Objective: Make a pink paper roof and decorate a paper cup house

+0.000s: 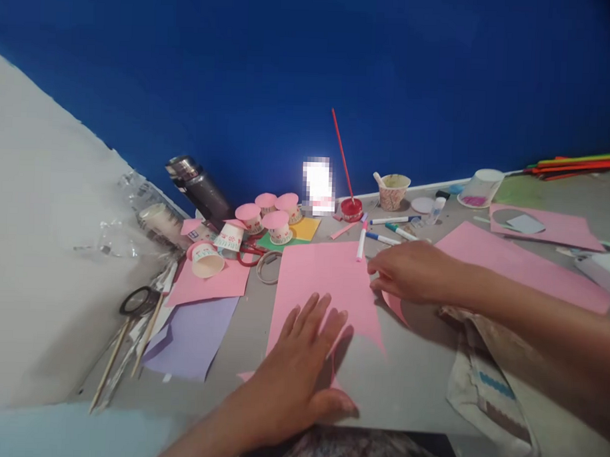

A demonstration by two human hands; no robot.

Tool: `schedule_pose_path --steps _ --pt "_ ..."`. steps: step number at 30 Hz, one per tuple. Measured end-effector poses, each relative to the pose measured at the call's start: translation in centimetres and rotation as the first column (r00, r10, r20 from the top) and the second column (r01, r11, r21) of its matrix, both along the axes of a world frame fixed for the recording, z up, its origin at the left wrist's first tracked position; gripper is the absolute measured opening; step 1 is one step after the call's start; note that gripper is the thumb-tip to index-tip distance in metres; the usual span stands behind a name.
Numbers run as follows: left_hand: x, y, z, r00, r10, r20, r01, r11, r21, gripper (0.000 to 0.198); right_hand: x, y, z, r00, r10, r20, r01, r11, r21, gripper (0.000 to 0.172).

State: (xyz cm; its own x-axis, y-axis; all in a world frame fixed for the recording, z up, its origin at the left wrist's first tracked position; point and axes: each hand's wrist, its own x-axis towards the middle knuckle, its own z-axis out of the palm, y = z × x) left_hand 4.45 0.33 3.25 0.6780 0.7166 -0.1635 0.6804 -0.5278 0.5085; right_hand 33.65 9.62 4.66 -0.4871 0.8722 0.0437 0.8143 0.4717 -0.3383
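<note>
Near the table's [254,327] far edge, left of its middle, several paper cups [229,236] already carry flat, round pink paper discs [276,220]. The large pink sheet [326,269] lies mid-table, reaching toward the near edge; curved bites mark its lower side, while its upper part looks uncut, so the cutting seems only partly done. The left hand [295,368] presses flat on it, fingers spread, holding nothing. The right hand [413,271] bends its fingers beside a thin, curved pink scrap [395,308]; whether they pinch anything, I cannot tell. Smooth purple paper [194,338] lies toward the left edge.
</note>
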Motion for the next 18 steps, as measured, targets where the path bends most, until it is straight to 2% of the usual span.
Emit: schedule_pose_path --steps 2,4,8,11,14,18 --pt "0.9 0.6 -1.1 1.000 -0.019 -0.004 0.019 1.000 0.002 0.108 0.1 -0.5 -1.0 1.000 -0.004 0.031 0.003 1.000 0.022 0.012" --pt "1.3 0.9 -2.5 0.999 -0.035 -0.040 0.035 0.999 -0.015 0.113 0.4 -0.7 -2.2 1.000 -0.028 -0.007 0.028 0.997 0.077 0.017" --pt "1.1 1.1 -5.3 0.990 -0.048 -0.131 0.049 0.999 0.008 0.122 2.0 -0.1 -4.4 0.981 -0.145 -0.126 0.165 0.972 0.168 0.024" --pt "0.6 1.0 -6.5 0.984 -0.076 -0.164 0.088 0.994 0.064 0.122 3.1 0.7 -5.3 0.975 -0.172 -0.140 0.197 0.962 0.188 0.026" --pt "0.0 1.1 -6.4 0.981 -0.115 -0.157 0.133 0.984 0.115 0.123 3.4 1.1 -5.8 0.978 -0.140 -0.151 0.171 0.963 0.210 0.025" --pt "-1.7 1.3 -4.8 0.970 -0.186 -0.154 0.201 0.975 0.092 0.112 2.7 1.1 -6.7 0.993 -0.001 -0.121 0.038 0.952 0.303 0.032"
